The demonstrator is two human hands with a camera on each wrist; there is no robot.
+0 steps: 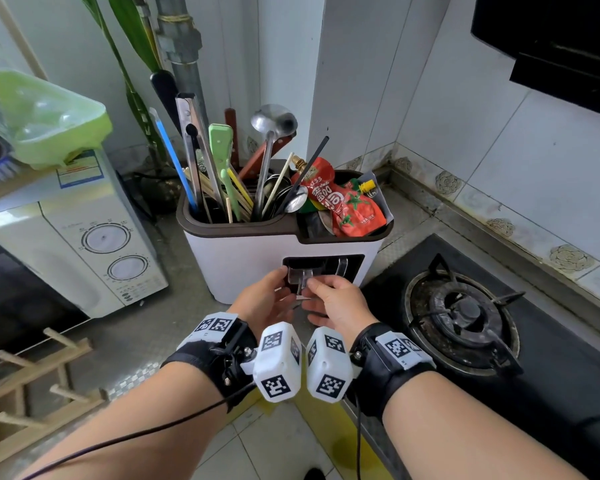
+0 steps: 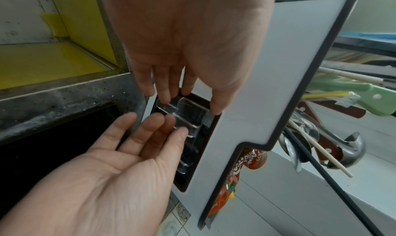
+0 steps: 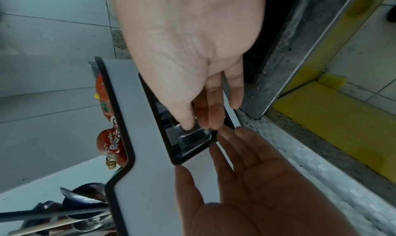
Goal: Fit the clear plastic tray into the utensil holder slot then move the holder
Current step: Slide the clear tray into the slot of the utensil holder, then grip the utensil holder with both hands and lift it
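Observation:
The white utensil holder (image 1: 243, 258) with a brown rim stands on the counter, full of utensils (image 1: 219, 161). Low on its front is a dark slot (image 1: 354, 265). The clear plastic tray (image 1: 298, 276) sticks partly out of the slot's left end. In the right wrist view my right hand (image 3: 199, 125) pinches the tray (image 3: 193, 138) at its near rim with thumb and fingers. In the left wrist view my left hand (image 2: 190, 102) touches the tray (image 2: 189, 114) with straight fingers, its thumb at the slot's edge. In the head view, both hands (image 1: 271, 296) (image 1: 321, 289) meet in front of the slot.
A black gas stove (image 1: 465, 317) lies right of the holder. A white microwave (image 1: 84, 265) stands to the left, a wooden rack (image 1: 32, 386) below it. Red sauce pouches (image 1: 347, 202) fill the holder's right compartment. Tiled walls close in behind and to the right.

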